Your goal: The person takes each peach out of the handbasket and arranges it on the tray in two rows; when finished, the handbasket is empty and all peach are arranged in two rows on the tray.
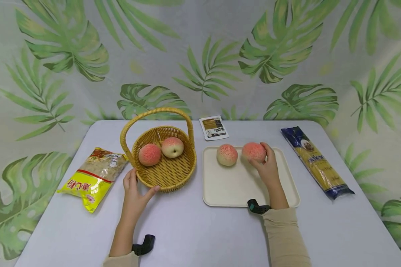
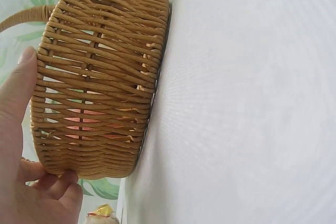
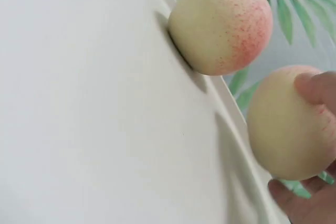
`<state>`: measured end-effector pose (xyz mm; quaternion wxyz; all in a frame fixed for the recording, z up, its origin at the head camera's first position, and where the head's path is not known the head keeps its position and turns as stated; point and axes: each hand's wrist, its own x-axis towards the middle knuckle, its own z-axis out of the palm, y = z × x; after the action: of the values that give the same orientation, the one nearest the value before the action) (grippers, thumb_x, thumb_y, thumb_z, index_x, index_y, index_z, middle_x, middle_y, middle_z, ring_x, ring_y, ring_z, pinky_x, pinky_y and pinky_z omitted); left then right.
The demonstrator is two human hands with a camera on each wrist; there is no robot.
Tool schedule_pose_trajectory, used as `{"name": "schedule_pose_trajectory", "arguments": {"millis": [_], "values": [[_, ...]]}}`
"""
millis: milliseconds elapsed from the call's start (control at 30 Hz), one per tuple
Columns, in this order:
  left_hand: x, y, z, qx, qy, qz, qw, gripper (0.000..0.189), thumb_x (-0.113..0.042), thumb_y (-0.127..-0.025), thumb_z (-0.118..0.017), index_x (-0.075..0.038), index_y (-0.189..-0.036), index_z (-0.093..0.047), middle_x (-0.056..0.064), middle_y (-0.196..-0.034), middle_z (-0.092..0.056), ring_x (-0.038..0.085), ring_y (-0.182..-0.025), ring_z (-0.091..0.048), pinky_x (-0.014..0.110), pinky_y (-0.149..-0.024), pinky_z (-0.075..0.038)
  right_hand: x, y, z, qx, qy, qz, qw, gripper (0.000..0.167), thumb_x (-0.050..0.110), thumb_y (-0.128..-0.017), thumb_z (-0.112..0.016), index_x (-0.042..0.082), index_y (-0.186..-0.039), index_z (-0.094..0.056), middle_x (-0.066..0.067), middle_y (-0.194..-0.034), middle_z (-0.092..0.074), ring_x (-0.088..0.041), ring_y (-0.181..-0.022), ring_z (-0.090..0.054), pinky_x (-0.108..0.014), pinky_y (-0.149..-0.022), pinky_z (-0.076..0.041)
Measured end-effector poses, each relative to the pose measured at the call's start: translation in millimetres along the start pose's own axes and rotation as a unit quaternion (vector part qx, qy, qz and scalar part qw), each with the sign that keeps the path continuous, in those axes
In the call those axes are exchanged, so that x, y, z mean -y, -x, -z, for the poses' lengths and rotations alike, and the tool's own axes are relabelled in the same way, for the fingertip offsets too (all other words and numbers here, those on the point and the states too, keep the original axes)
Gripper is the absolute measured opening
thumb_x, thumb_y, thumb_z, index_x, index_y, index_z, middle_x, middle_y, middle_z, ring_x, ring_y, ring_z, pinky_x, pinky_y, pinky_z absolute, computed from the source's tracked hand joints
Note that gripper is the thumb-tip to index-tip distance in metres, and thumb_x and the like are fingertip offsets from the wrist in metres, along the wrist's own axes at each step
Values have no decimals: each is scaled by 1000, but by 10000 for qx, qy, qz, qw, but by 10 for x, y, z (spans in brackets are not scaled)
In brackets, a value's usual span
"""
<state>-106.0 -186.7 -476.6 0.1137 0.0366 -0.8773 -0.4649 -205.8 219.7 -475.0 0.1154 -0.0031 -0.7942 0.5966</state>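
My right hand (image 1: 267,167) holds a pink-and-cream peach (image 1: 253,152) between thumb and fingers over the right part of a cream tray (image 1: 234,185). In the right wrist view this peach (image 3: 289,124) appears raised off the tray. A second peach (image 1: 227,155) sits on the tray just to its left. My left hand (image 1: 135,196) grips the near left side of a round wicker basket (image 1: 167,178), thumb and fingers spread along its rim. Inside the basket lie two peaches, one redder (image 1: 149,154) and one paler (image 1: 172,147). The woven wall (image 2: 100,82) fills much of the left wrist view.
A yellow-and-clear food bag (image 1: 93,178) lies left of the basket. Behind the tray is a small white packet (image 1: 214,128). A long blue-ended pasta pack (image 1: 315,161) lies at the right. The basket's tall handle (image 1: 157,110) arches above its rim.
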Motion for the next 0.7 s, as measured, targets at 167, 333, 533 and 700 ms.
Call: {"name": "schedule_pose_trajectory", "arguments": {"millis": [167,333,533,700], "values": [[0,-6,-1,-29,-3,-47,10000,97,-33,-71,-76,-4,-141,-17,17,-138,-12,31,-126,-25,45,-102,-26,-124,-16,22,16,181,-122,9998,74,-7,-76,-65,3,-138,-27,-18,-138,-27,-30,-126,-26,-51,-98,-29],[9,-7,-2,-2,0,-44,10000,98,-34,-71,-76,-3,-142,-15,17,-138,-11,32,-126,-25,46,-101,-26,-144,-25,10,-28,219,-139,9997,74,-9,-76,-64,3,-138,-27,-19,-137,-26,-30,-126,-26,-47,-99,-30],[4,-6,-6,14,38,-19,10000,98,-34,-71,-76,-3,-142,-16,18,-138,-11,33,-126,-25,46,-102,-26,-131,-15,28,-304,644,-337,9969,71,0,-76,-68,3,-136,-30,-22,-131,-28,-31,-116,-34,-44,-93,-37],[8,-3,-3,3,13,-29,10000,98,-34,-71,-76,-3,-142,-16,17,-138,-11,33,-126,-25,46,-101,-26,-160,-17,43,-246,700,-537,9958,71,7,-78,-68,5,-137,-29,-23,-130,-28,-32,-115,-35,-44,-93,-37]]}}
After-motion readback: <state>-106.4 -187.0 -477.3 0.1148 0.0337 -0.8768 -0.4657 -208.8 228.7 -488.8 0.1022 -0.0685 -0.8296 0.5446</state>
